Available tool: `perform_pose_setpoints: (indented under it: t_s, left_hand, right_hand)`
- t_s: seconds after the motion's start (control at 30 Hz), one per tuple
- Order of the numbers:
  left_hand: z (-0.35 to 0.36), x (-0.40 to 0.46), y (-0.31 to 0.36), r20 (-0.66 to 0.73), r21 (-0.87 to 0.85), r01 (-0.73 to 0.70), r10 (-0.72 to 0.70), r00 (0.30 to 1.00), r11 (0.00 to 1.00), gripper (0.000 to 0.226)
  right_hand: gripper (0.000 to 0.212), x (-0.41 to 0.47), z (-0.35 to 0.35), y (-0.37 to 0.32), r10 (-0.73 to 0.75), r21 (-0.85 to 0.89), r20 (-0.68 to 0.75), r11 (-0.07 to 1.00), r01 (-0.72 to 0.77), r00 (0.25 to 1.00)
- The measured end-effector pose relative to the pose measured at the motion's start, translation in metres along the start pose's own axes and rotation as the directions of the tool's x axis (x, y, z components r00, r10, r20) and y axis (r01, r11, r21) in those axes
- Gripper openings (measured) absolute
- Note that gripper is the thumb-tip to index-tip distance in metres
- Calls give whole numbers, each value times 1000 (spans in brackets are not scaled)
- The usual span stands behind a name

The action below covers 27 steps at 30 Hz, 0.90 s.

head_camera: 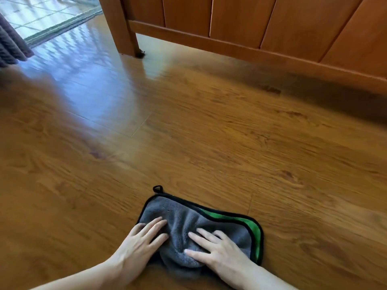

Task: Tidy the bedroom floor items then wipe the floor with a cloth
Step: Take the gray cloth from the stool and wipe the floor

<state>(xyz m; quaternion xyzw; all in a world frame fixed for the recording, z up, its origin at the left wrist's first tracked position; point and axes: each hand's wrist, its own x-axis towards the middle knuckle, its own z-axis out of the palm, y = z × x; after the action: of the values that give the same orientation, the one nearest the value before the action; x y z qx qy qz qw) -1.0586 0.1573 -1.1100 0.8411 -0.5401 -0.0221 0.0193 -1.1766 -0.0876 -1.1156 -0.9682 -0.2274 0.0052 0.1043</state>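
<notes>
While both hands press flat on it, a grey cloth (184,218) lies on the wooden floor (209,143).

The left hand (138,243) rests on the cloth's left part and the right hand (219,248) on its right part, fingers straight and spread, the two hands slightly apart with bunched fabric between them. The cloth has a black edge, a small loop at its far left corner and a green underside showing along its right side. A wooden bed frame (251,28) stands beyond, with a dark curtain (10,45) at the far left.

curtain (12,49) cut off at left, bed frame (251,28) cropped above
</notes>
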Motion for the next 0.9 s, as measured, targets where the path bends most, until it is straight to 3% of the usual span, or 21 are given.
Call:
perform_pose_setpoints:
  t_s: [0.23,0.37,0.53,0.63,0.73,0.9]
  left_hand:
    - [-9,8,-34,-30,9,-21,21,999,1000,39]
    - [-18,8,-58,74,10,-29,28,997,1000,75]
    - [-13,-2,-69,5,89,12,-12,1000,996,39]
    - [-13,-13,-78,24,134,32,-35,999,990,39]
    - [-16,-13,-84,107,112,78,-90,990,991,63]
    - [-16,-1,-77,135,115,166,-181,974,979,62]
  right_hand:
    - [43,35,-4,-24,123,-8,96,992,-123,988]
    - [45,56,-6,-34,171,26,140,984,-176,975]
    - [44,73,-5,-31,134,32,155,990,-140,979]
    - [40,79,-2,-35,119,54,122,991,-126,985]
    - [41,89,1,-42,192,65,118,978,-201,974]
    - [57,99,7,-54,302,110,164,941,-321,939]
